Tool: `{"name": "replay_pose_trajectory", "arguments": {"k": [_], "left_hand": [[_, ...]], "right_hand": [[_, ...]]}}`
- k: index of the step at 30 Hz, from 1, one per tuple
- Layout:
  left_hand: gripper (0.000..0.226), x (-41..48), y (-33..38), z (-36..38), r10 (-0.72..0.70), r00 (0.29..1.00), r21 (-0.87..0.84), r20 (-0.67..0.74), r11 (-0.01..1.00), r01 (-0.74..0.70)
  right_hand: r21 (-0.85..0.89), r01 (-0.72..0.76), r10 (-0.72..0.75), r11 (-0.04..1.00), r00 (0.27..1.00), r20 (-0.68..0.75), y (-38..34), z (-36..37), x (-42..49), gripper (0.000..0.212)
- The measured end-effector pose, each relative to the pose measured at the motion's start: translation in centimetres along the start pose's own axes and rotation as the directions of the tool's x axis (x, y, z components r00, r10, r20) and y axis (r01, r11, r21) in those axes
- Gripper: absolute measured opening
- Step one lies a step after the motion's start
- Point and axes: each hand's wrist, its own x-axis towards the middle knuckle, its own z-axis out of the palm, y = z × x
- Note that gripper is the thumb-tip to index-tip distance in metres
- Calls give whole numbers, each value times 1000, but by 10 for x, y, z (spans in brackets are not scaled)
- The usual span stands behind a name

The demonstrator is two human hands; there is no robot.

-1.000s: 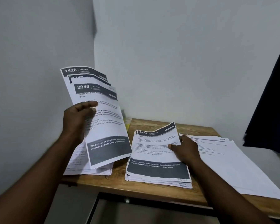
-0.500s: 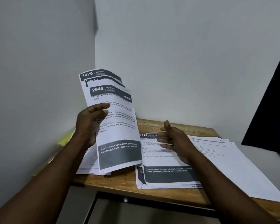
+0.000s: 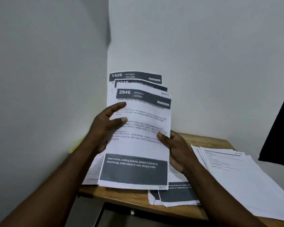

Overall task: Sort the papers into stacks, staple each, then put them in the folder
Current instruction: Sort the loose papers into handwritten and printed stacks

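Pale grey walls meet in a corner above a wooden tabletop (image 3: 121, 196), and a dark cloth (image 3: 279, 136) hangs at the right edge of the head view. Half a second ago the right hand (image 3: 175, 149) hovered open over the banded stack (image 3: 179, 196) on the tabletop. Now it has come up to the right edge of the sheaf (image 3: 143, 145), thumb on the front and its other fingers hidden behind the paper. The left hand (image 3: 103, 128) holds the sheaf's left edge, fingers clamped on it, with two tips lying over the printed face. The sheaf is held up before the corner, fanned at the top. I judge that both hands are about to square or leaf through this batch, so sorting is under way and stapling has not begun.

Headers read "1426 KITCHEN" and "2946 KITCHEN"; the number between them is half covered. The sheaf's dark band reads "Used knives, cutting boards, peelers (scattered on countertop), knife block or rack, hanging holder". A white stack (image 3: 244, 177) lies at the right and another pile (image 3: 92, 174) at the left, their print too blurred to read.
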Motion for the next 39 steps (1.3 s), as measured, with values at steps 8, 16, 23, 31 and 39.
{"name": "replay_pose_trajectory", "arguments": {"k": [8, 16, 23, 31, 39], "left_hand": [[90, -4, -52, 8, -167, 976, -71, -138, 985, 159], [30, -12, -46, 27, -328, 944, -206, -47, 927, 312], [31, -5, -43, 5, -274, 952, -106, -136, 959, 261], [21, 18, -28, -39, -147, 917, -118, -372, 987, 110], [26, 16, -34, -40, -163, 939, -47, -302, 987, 156]], "right_hand": [[-302, 163, -262, 939, 910, -320, 2, -23, 4, 31], [-656, 46, -418, 753, 804, -423, -16, -53, -5, 20], [-585, -72, -386, 808, 686, -617, -30, -121, -20, 33], [-876, -328, -288, 354, 852, -436, -6, -130, -28, 36], [-911, -315, -272, 265, 882, -384, 3, -126, -20, 40]]}}
